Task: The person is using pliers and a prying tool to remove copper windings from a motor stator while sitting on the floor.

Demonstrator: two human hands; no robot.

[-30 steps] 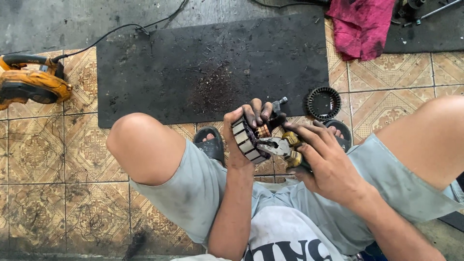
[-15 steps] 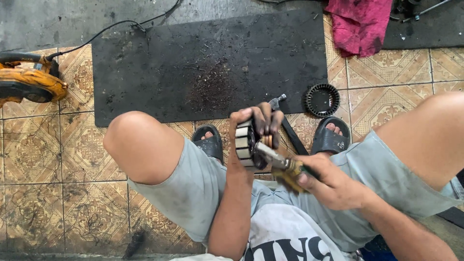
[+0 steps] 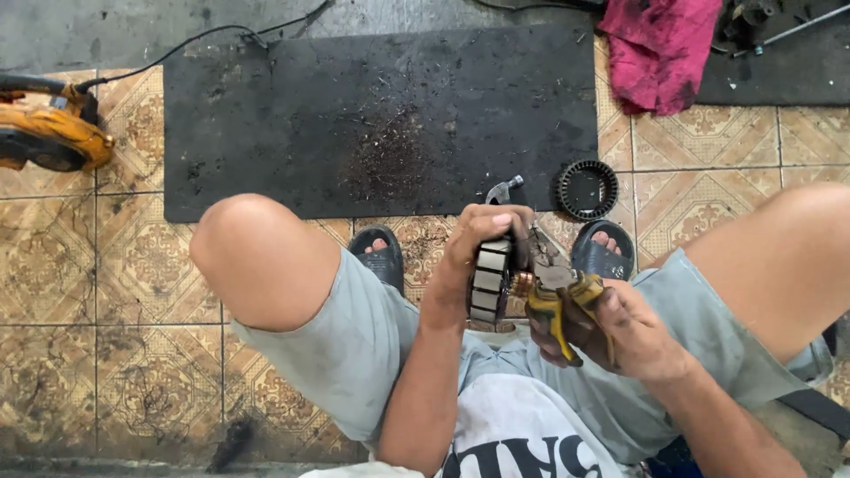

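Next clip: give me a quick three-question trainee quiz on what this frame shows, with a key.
1. True or false: the left hand grips the motor armature.
2. What does the right hand hold?
A. red cloth
B. yellow-handled pliers
C. orange power tool
3. Fill in: the round black toothed ring lies on the tiled ____, beside the black rubber mat.

Key:
1. True: its fingers wrap the ribbed core.
2. B; the red cloth lies at the top, and the orange power tool lies far to the left.
3. floor.
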